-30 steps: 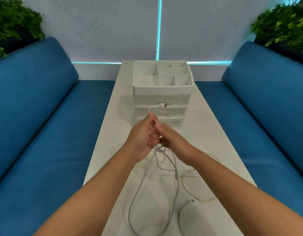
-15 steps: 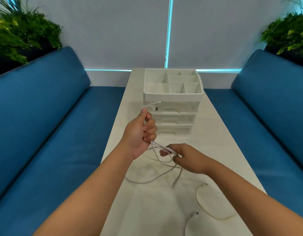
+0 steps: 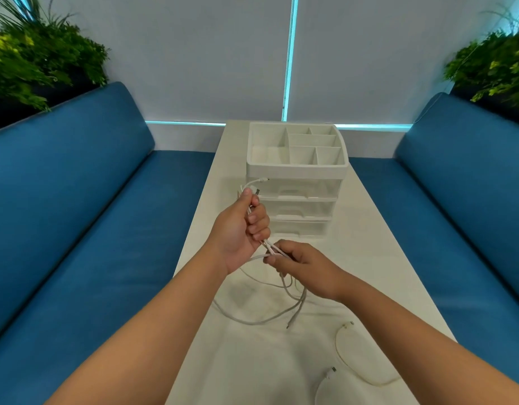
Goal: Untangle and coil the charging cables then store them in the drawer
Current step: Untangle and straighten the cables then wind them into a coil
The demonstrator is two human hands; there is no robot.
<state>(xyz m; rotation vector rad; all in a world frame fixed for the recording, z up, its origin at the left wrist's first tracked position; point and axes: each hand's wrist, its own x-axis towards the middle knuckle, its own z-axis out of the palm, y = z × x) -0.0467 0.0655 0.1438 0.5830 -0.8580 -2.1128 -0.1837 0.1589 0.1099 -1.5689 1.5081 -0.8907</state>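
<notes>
Above the surface [image 3: 369,258], white cables [image 3: 270,314] are gripped by both hands.
Left hand [image 3: 238,229] is curled around strands; at its 4 o'clock, right hand [image 3: 299,266] pinches them; drawer unit [image 3: 296,182] at 12.

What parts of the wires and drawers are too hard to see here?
All from the head view:
- The white cables inside the left hand and right hand: fingers cover how they cross or knot.
- The two cables at lower right: the bottom edge cuts one off.
- The drawers: frosted fronts hide their contents.
- Plug types: too small to tell.
</notes>
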